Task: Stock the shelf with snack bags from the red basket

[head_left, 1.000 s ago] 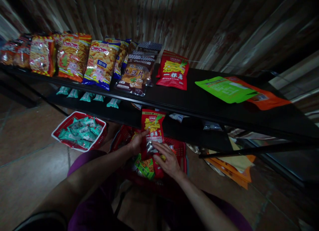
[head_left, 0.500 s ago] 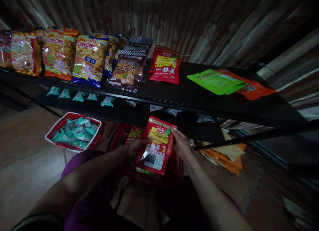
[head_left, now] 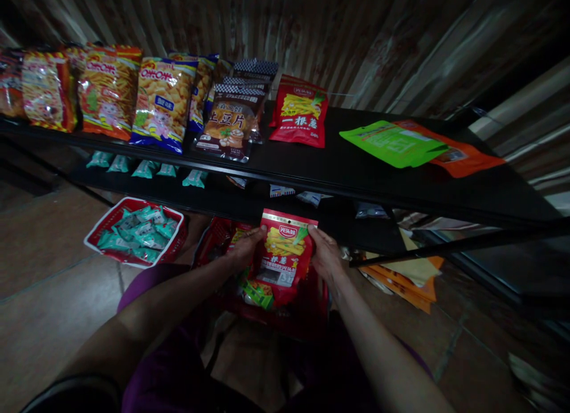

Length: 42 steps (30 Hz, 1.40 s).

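Note:
Both of my hands hold one red snack bag (head_left: 285,252) upright over a red basket (head_left: 312,309) on the floor. My left hand (head_left: 246,248) grips the bag's left edge and my right hand (head_left: 325,255) grips its right edge. The basket holds more packets, a green one (head_left: 258,294) among them. On the black top shelf (head_left: 356,175) above stands a matching red bag (head_left: 299,111), next to a brown potato-chip bag (head_left: 229,125).
Several yellow and orange snack bags (head_left: 162,101) line the top shelf's left part; a green pouch (head_left: 392,142) and an orange pouch (head_left: 454,157) lie flat at right. Small teal packets (head_left: 145,168) sit on the lower shelf. Another red basket (head_left: 136,232) of teal packets stands on the floor.
My right hand left the basket and took the bag's right edge. The red bag now faces me upright between both hands, lifted slightly toward the shelf.

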Tool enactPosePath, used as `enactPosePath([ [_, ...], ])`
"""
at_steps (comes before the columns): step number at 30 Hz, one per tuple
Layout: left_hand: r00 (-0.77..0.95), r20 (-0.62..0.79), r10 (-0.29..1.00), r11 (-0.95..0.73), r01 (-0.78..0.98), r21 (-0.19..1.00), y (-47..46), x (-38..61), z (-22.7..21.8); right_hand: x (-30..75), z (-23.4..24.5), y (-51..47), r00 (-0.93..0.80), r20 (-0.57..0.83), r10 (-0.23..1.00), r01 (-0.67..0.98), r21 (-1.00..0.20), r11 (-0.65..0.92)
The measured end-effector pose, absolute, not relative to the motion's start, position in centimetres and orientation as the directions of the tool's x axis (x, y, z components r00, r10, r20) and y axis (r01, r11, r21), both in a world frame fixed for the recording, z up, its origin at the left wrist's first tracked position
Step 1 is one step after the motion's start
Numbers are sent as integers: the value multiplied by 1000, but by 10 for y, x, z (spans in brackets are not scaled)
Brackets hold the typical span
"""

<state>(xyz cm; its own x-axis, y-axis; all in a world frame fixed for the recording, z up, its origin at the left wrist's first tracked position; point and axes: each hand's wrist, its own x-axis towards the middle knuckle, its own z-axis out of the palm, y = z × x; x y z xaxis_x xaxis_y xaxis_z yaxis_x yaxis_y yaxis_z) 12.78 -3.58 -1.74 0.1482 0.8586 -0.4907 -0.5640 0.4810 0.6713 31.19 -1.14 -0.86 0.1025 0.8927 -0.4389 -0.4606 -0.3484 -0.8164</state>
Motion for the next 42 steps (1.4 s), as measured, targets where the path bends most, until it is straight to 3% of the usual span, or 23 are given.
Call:
enactPosePath([
  [6, 150, -528, 836, 520, -524, 674, -36, 128, -15, 316, -7, -10, 96, -495, 864, -535, -757, -375],
  [9, 160, -483, 861, 487, -531, 693, -34, 126, -15, 319, -7, -9, 47, -450, 892, -531, -767, -359],
  [13, 124, -435, 892, 416, -599, 683, -29, 121, -17, 320, -9, -13, -78, -409, 909, -483, -782, -393],
  [23, 38, -452, 891, 346, -701, 624, -14, 113, -19, 312, -11, -24, -293, -486, 823, -328, -758, -564],
  [32, 11, -445, 895, 321, -710, 627, -12, 109, -20, 305, -20, -27, -189, -571, 799, -338, -726, -599],
  [42, 200, -492, 848, 503, -600, 623, -22, 110, -7, 308, -22, -22, -87, -560, 824, -387, -743, -546],
])
